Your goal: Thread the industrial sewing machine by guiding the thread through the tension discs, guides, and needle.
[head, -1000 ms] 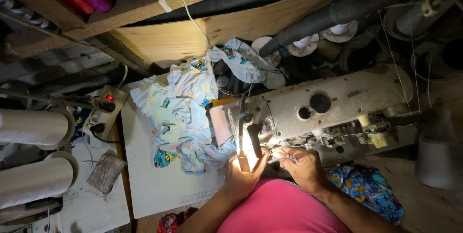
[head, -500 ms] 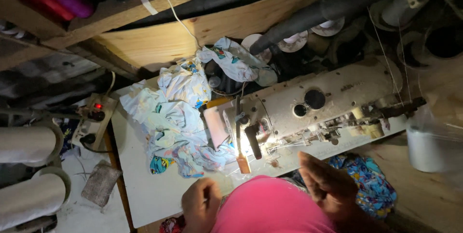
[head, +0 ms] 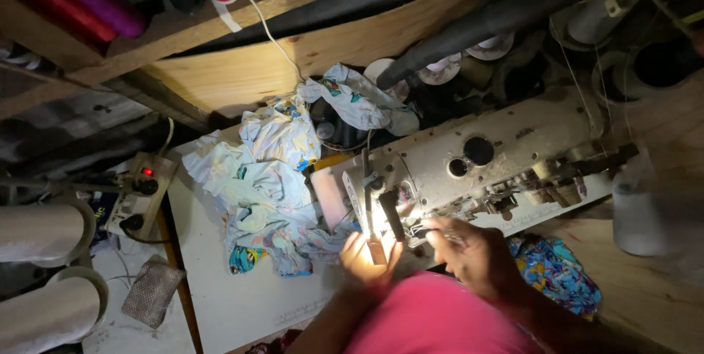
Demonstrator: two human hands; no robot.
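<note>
With the left hand [head: 364, 259] spread flat on the pink cloth [head: 433, 317] under the needle of the sewing machine [head: 469, 167] and the right hand [head: 473, 251] pinching something I cannot make out, feeding should stay slow and fingers clear.

A worn, off-white industrial sewing machine [head: 477, 160] is seen set lengthwise along the white counter [head: 242, 303], its head at the left end, where a small lamp throws bright light on the needle area. Dark round openings are visible on its upper face. A heap of pale printed fabric [head: 271, 193], patterned in blue, yellow and red, is piled crumpled just beside the machine's head.
</note>
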